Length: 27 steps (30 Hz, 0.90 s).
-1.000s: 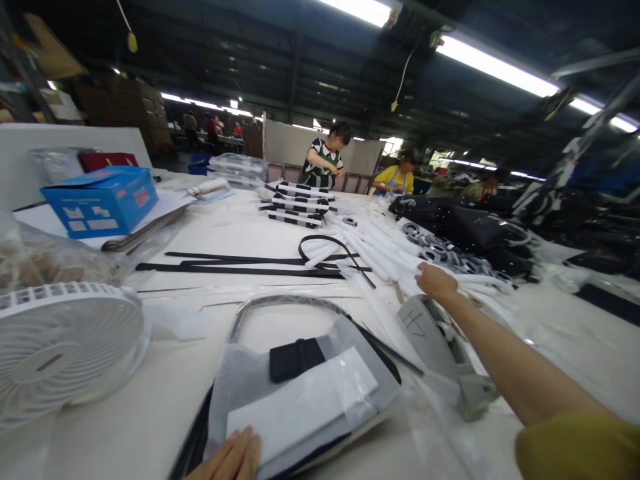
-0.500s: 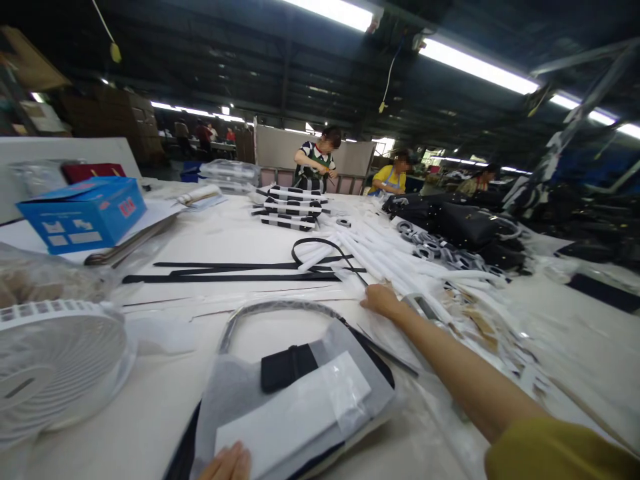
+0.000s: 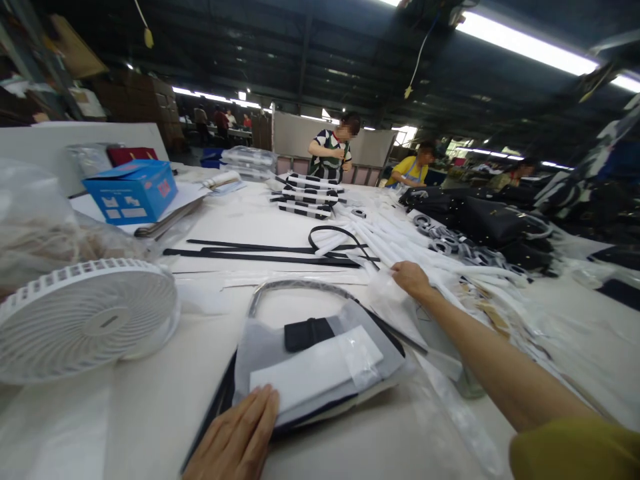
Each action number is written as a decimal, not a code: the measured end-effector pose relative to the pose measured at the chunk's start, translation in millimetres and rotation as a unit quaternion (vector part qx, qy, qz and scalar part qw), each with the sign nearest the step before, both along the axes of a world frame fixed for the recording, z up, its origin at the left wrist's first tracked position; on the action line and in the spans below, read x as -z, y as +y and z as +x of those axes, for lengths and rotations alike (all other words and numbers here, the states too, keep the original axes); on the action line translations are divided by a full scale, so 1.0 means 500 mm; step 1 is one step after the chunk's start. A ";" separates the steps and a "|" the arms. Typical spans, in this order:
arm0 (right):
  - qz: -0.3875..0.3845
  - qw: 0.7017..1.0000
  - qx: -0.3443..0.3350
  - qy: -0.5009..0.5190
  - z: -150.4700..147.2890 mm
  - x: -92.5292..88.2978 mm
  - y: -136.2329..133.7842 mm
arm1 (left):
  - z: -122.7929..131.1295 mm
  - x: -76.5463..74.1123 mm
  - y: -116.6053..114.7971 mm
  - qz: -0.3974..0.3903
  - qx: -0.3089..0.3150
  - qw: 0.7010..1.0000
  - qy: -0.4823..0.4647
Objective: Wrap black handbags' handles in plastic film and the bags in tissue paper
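A handbag (image 3: 263, 347) lies flat in front of me, grey sheeting over its face and a plastic-wrapped handle arching away from me. A black flap or strap piece (image 3: 307, 333) shows on it, beside a white folded packet (image 3: 313, 370) with clear film at one end. My left hand (image 3: 237, 430) rests on the bag's near left corner, fingers stretched out and touching the packet's end. Beyond the bag's right side, my right hand (image 3: 411, 279) is closed on the edge of a thin clear plastic bag (image 3: 393, 300). Its fingertips are partly hidden.
A white fan (image 3: 95, 320) stands at left, near a blue box (image 3: 133, 193). Black straps (image 3: 260, 255) lie beyond the handbag. White padded tubes (image 3: 380, 240), grey rings (image 3: 440, 243) and black bags (image 3: 485, 220) are piled at right. Two co-workers stand across the table.
My view has shifted, so the table's contents appear farther right and slightly higher. My left hand shows more fully on the bag's corner. The plastic at my right hand now stands raised.
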State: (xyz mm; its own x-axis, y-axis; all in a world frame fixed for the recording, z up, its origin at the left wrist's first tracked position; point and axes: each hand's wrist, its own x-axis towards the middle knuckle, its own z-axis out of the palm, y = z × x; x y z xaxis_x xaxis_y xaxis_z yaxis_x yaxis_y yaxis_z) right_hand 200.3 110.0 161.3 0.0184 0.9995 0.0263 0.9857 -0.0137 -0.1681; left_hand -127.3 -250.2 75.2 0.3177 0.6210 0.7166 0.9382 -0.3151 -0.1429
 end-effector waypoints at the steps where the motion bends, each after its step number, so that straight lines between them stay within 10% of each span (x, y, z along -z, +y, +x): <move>1: 0.005 1.000 0.010 0.021 0.005 -0.008 -0.001 | 0.004 -0.004 -0.002 -0.004 -0.003 1.000 -0.010; 14: 0.046 0.945 0.068 0.316 0.071 -0.166 -0.058 | 0.003 0.002 0.005 0.039 -0.007 0.999 -0.013; 27: 0.162 0.936 0.028 0.312 0.138 -0.352 -0.194 | 0.005 -0.007 0.011 0.091 -0.015 0.996 -0.005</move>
